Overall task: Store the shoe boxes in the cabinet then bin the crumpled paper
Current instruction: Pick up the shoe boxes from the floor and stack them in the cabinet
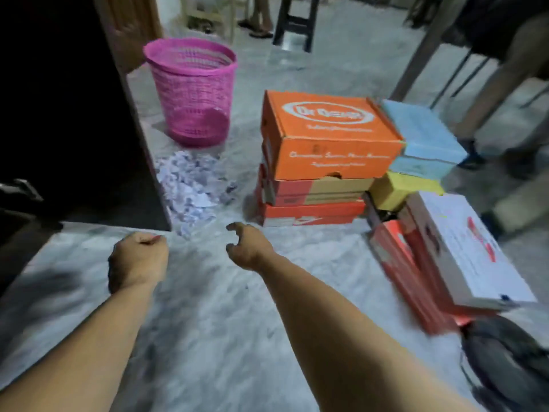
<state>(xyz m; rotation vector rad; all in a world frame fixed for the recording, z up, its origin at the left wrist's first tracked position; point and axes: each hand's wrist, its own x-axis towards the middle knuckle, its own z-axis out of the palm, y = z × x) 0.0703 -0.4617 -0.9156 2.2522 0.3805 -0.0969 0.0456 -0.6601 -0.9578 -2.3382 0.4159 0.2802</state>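
Both bare arms reach out over a pale grey marbled floor [208, 307] with a dull sheen. The left hand [139, 260] is balled into a fist and holds nothing. The right hand [248, 246] hangs with fingers loosely hooked, thumb apart, also holding nothing.

At 12 o'clock from the right hand stands a stack of three cardboard shoe boxes. The top box [329, 135] is orange and matte, with a white oval logo on the lid and white lines of script on its side, all too blurred to read. Under it lies a red-and-tan box [315, 190], then a red box [312, 214] with a white swoosh mark. At 2 o'clock are a pale blue box [424, 135] and a yellow box [398, 188] below it. At 3 o'clock a white box [472, 251] with red print lies tilted on red-orange boxes [407, 278].

Crumpled white paper [190, 185] lies in a ragged heap at 11 o'clock, against the edge of a dark wooden cabinet [74, 129]. Beyond it stands a round pink plastic lattice bin [193, 90], tapering downward.
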